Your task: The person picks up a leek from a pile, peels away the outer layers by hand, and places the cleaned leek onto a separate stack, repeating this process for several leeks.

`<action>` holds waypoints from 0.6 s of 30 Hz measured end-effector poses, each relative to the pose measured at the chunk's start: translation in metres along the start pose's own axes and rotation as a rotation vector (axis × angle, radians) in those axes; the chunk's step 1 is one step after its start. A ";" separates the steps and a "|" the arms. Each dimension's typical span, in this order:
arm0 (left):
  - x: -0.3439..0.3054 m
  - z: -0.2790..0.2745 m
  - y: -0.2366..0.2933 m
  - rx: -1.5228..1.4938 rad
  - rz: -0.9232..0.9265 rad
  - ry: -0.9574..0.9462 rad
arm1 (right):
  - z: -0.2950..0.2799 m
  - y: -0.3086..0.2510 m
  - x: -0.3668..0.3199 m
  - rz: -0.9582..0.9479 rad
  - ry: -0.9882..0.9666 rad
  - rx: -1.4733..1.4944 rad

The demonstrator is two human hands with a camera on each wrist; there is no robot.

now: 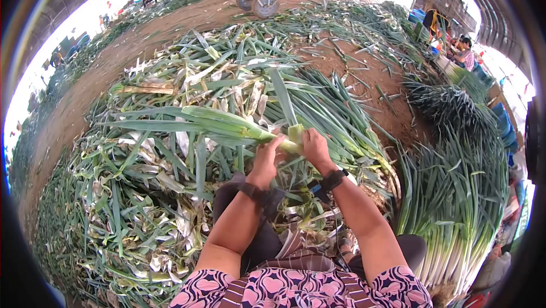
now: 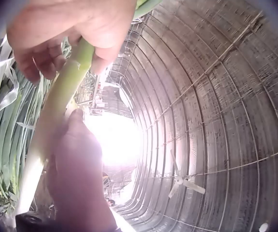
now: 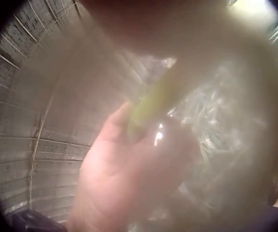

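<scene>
My left hand [image 1: 266, 160] holds a leek [image 1: 224, 123] by its pale green shank, its long leaves pointing to the left over the heap. Close on the right, my right hand [image 1: 314, 148] grips the lower shank, and a broad leaf [image 1: 281, 95] stands up beside its fingers. In the left wrist view the leek's shank [image 2: 64, 92] slants down to a white end, with the left fingers curled around its upper part and the right thumb [image 2: 75, 118] against it. The right wrist view is hazy; the left hand [image 3: 115, 169] shows there beside a green piece of leek [image 3: 151, 106].
A heap of leek leaves and trimmings [image 1: 153, 194] surrounds my legs. More leeks [image 1: 341, 115] lie just beyond the right hand. Bundled leeks [image 1: 455, 194] stand at the right. A wheeled cart [image 1: 264, 4] is at the back, and another person [image 1: 465, 55] sits at the far right.
</scene>
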State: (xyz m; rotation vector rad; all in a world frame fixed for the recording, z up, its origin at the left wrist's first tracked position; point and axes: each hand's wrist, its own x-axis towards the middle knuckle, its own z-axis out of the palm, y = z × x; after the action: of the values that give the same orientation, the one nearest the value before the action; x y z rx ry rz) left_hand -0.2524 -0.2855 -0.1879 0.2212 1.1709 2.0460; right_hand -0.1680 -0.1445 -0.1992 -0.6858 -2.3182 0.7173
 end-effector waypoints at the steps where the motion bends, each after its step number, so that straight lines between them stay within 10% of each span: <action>1: 0.000 0.000 -0.002 -0.035 0.027 0.016 | 0.000 0.000 -0.003 0.016 -0.031 0.013; 7: -0.004 0.008 0.004 -0.099 0.082 0.019 | -0.004 0.007 -0.014 0.299 -0.304 0.325; 13: -0.001 0.009 -0.004 -0.159 0.050 -0.154 | 0.008 0.015 -0.028 0.203 0.102 0.262; 18: 0.001 0.001 -0.013 -0.237 -0.001 -0.258 | -0.001 0.055 -0.015 0.743 0.425 1.131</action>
State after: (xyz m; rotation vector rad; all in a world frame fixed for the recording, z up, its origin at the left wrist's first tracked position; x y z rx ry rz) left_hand -0.2461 -0.2803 -0.1981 0.3558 0.7645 2.0623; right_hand -0.1414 -0.1143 -0.2396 -0.9663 -0.9324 1.7692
